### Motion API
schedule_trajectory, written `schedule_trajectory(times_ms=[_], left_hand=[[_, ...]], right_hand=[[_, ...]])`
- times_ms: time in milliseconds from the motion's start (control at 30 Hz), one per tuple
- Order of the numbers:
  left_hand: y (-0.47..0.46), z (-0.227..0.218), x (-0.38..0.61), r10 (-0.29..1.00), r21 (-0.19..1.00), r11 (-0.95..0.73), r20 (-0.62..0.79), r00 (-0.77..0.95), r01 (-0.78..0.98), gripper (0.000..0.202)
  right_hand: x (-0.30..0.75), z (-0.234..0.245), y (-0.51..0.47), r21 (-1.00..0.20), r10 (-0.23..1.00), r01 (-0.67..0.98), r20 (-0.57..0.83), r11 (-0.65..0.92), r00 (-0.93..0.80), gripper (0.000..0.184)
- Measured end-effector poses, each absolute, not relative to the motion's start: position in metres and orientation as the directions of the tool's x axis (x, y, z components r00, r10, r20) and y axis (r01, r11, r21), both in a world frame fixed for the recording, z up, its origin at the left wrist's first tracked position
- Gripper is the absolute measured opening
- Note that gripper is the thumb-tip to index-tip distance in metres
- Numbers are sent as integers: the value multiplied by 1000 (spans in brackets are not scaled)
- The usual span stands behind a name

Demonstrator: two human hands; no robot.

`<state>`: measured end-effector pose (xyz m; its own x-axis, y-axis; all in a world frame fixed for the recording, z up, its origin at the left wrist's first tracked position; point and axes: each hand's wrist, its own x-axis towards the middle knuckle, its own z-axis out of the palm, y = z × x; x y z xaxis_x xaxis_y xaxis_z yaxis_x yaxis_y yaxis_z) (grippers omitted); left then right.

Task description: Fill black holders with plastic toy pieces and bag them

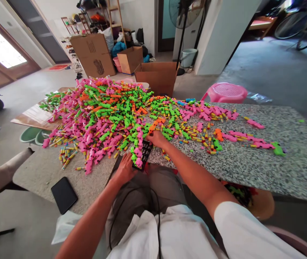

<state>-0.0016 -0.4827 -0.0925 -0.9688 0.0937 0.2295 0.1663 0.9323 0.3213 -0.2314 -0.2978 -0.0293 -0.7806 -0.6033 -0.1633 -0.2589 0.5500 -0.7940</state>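
Observation:
A big heap of small pink, green and orange plastic toy pieces covers the speckled stone table. A black gridded tray sits at the table's near edge with several pink and green pieces on it. My left hand grips the tray's near left side, fingers curled on its edge. My right hand rests just beyond the tray, fingers closed on small pieces at the foot of the heap; what it holds is hidden.
A black phone lies on a lower stone slab at the left. Scattered pink pieces trail to the right. Cardboard boxes, a pink stool and a fan stand stand behind the table. A basket of pieces sits under the table.

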Motion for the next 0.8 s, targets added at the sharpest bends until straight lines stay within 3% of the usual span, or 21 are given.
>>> schedule_trajectory(times_ms=[67,167,467,700,800], left_hand=[[-481,-92,1,106,319,931,223,-969,175,66],[-480,-92,4,121,318,929,221,-968,189,72],[-477,-87,3,106,333,927,206,-973,172,74],[-480,-98,3,115,311,932,230,-966,185,76],[-481,-99,3,118,305,933,240,-964,190,77]], right_hand=[[-225,-39,-307,-792,-635,-308,-125,526,-763,21],[-221,-48,-313,-681,-639,-443,-46,583,-768,24],[-208,-43,-311,-433,-670,-587,-54,684,-741,34],[-200,-40,-318,-388,-661,-589,-76,709,-747,36],[-214,-29,-315,-400,-723,-627,-152,668,-673,32]])
